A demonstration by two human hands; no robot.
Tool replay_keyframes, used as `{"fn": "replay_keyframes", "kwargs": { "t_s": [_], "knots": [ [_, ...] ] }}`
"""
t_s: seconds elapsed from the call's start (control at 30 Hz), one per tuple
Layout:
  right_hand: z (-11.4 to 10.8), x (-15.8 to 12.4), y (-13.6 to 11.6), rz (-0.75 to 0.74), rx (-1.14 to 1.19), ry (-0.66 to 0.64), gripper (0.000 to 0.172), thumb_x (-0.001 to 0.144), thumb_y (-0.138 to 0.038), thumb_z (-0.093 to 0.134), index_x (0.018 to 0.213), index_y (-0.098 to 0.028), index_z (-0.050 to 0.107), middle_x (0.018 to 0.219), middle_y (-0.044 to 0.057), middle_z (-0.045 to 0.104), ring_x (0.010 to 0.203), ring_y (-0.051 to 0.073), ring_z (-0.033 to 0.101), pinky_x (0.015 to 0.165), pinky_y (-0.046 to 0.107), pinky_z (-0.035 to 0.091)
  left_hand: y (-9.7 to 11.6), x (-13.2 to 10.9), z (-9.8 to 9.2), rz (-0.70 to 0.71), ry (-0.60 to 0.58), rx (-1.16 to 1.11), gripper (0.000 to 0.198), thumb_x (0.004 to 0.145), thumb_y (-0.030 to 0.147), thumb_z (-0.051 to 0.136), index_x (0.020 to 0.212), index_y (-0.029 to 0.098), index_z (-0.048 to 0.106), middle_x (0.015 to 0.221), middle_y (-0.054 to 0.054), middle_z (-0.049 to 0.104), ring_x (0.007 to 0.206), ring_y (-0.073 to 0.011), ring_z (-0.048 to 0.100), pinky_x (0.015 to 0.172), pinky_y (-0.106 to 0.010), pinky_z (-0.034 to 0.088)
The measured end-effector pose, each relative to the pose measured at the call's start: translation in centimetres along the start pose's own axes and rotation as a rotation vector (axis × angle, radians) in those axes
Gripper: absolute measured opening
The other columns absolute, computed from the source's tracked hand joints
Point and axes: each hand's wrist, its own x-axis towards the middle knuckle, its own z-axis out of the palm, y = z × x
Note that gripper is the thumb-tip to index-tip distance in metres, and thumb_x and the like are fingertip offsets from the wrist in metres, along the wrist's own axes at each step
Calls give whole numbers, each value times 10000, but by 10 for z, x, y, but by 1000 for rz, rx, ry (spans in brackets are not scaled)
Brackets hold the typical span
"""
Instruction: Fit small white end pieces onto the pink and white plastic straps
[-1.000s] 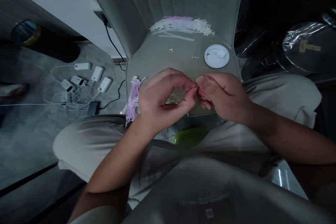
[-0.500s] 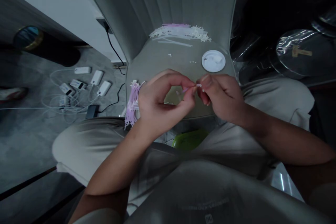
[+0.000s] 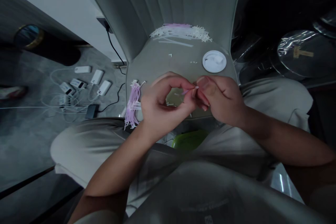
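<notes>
My left hand [image 3: 165, 106] and my right hand [image 3: 219, 101] meet above a grey padded seat [image 3: 157, 64], their fingertips pinching a small pink plastic strip [image 3: 187, 91] between them. Its far end is mostly hidden by my fingers. Just beyond my left hand, a bundle of thin pink and white plastic strips [image 3: 133, 105] hangs at the seat's edge. A heap of white and pink strips [image 3: 181, 31] lies at the seat's far end. Close to my right hand sits a round white plastic lid [image 3: 214, 61], with several tiny white bits [image 3: 193, 62] scattered to its left.
My beige trousered legs [image 3: 275, 94] flank the seat, with a green plastic object [image 3: 189, 140] below my hands. Several white power banks [image 3: 97, 77] and tangled cables lie on the grey floor at left. Dark plastic-wrapped items [image 3: 296, 52] stand at right.
Both hands have shifted only slightly. My right thumb now covers more of the strip's white tip, and the pink strip stays pinched between my fingers.
</notes>
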Motion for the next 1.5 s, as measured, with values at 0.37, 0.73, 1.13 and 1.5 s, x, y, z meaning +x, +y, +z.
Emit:
{"fn": "replay_keyframes", "kwargs": {
  "t_s": [0.37, 0.73, 1.13, 1.5],
  "knots": [
    [-1, 0, 1, -7, -60, -32, 448, 994, -425, 393, 612, -191, 394, 532, -52, 392, 493, 58, 394, 467, 216, 295, -1, 0, -1, 6, -19, -23, 95, 814, 179, 695, 815, 204, 604, 724, 23, 620, 679, -107, 597, 622, -252, 484],
    [-1, 1, -1, -18, -132, -45, 463, 985, -472, 391, 614, -196, 421, 545, -45, 407, 509, 70, 391, 486, 232, 301, -1, -1, 0, -53, -20, -39, 78, 828, 214, 668, 799, 215, 596, 726, 7, 623, 678, -122, 591, 622, -280, 488],
    [-3, 1, -2, 5, -109, -2, 546, 949, -571, 390, 558, -189, 406, 513, -38, 400, 497, 70, 393, 479, 230, 307, 3, -1, 1, -114, -28, -87, 102, 816, 268, 700, 819, 213, 614, 745, -5, 630, 684, -135, 604, 651, -306, 487],
    [2, 0, 3, 48, 67, 80, 573, 903, -634, 412, 538, -193, 388, 502, -39, 373, 477, 72, 385, 450, 235, 298, 8, -1, 2, -65, -49, -79, 75, 810, 210, 696, 845, 211, 630, 748, 4, 643, 688, -121, 599, 648, -282, 493]
  ]
}}
